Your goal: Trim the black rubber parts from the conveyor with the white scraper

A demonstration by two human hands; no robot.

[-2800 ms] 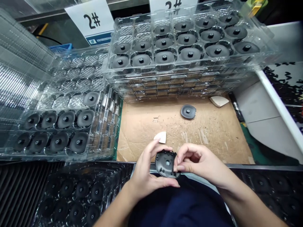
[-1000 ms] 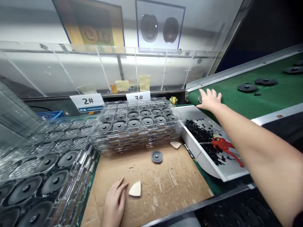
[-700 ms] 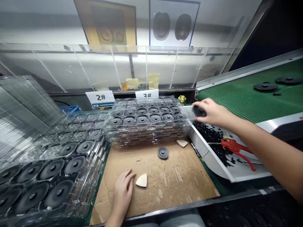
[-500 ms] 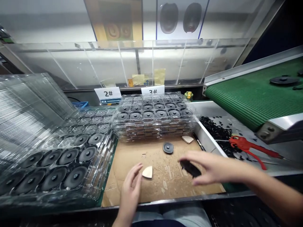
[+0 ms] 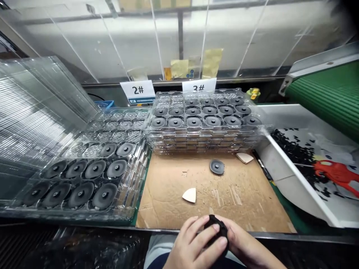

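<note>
Both hands meet at the bottom edge over a black round plastic part. My left hand wraps its fingers over the part's top. My right hand cups it from the right and below. Just beyond them lies a cream triangular pick on the brown cardboard sheet. A single black disc rests farther back on the cardboard, with a second cream triangle near it.
A stack of clear trays holding black discs stands at the back under a "3#" sign. Another clear tray of discs sits left by a "2#" sign. A white bin with black scraps and red cutters is right, below a green conveyor.
My right hand reached to the green conveyor, took a black part and brought it back to my lap. My left hand left the cardboard and joined it on the part. The view tilted down.
</note>
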